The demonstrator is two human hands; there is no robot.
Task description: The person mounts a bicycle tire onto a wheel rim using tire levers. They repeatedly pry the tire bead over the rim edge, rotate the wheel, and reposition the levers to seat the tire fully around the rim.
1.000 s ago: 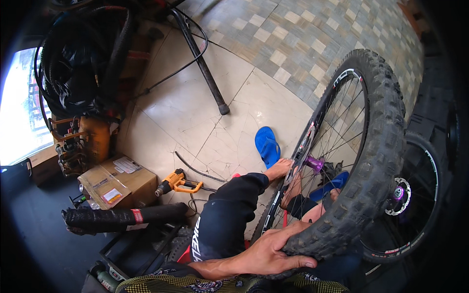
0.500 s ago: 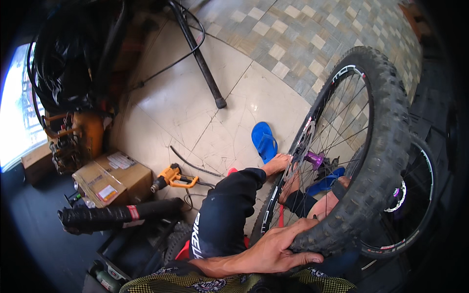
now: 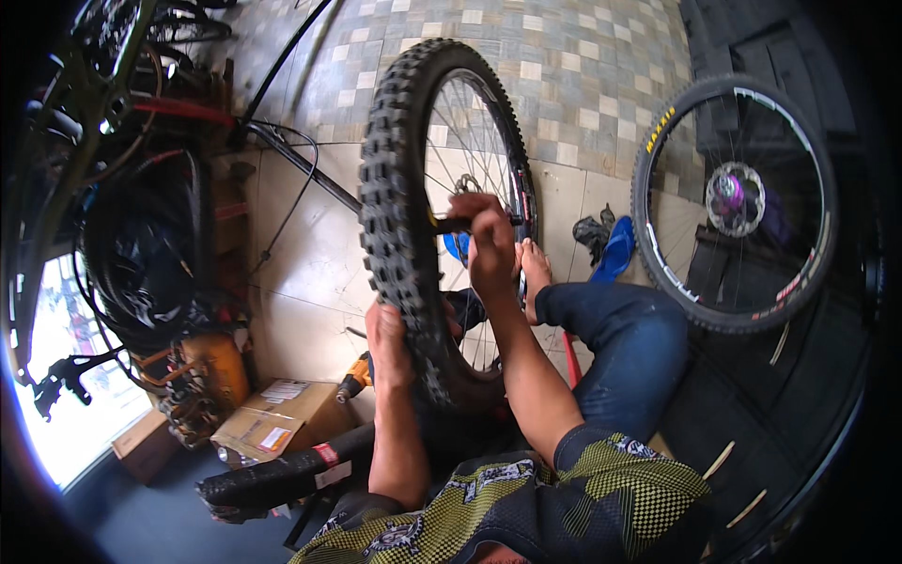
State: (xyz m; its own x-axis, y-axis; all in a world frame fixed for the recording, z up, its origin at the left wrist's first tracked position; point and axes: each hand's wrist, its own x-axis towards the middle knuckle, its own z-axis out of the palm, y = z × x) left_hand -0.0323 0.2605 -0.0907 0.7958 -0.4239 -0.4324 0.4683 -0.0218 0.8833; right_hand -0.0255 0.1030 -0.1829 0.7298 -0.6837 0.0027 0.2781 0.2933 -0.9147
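Note:
A bicycle wheel (image 3: 390, 179) with a black knobby tyre stands upright in front of me, its tread turned toward the left. My left hand (image 3: 387, 340) grips the near lower part of the tyre from its left side; some of its fingers are hidden. Inside the rim, at the wheel's centre, my right hand (image 3: 490, 246) is closed around a dark cylindrical part (image 3: 455, 226). Whether that part is the hub itself or something separate, I cannot tell. Behind the fingers a toothed or slotted disc shows partly through the spokes.
A second bicycle wheel (image 3: 645, 188) with a purple hub leans at the right. Blue slippers (image 3: 615, 248) lie on the tiles by my bare foot. To the left are a cardboard box (image 3: 282, 414), a yellow heat gun (image 3: 354, 378), a black wrapped roll (image 3: 282, 479) and a dark stand leg (image 3: 310, 169).
The knobby wheel has come left in view and turned to stand more upright. My right hand now reaches to its centre, and my left grips the tyre. The view has shifted right.

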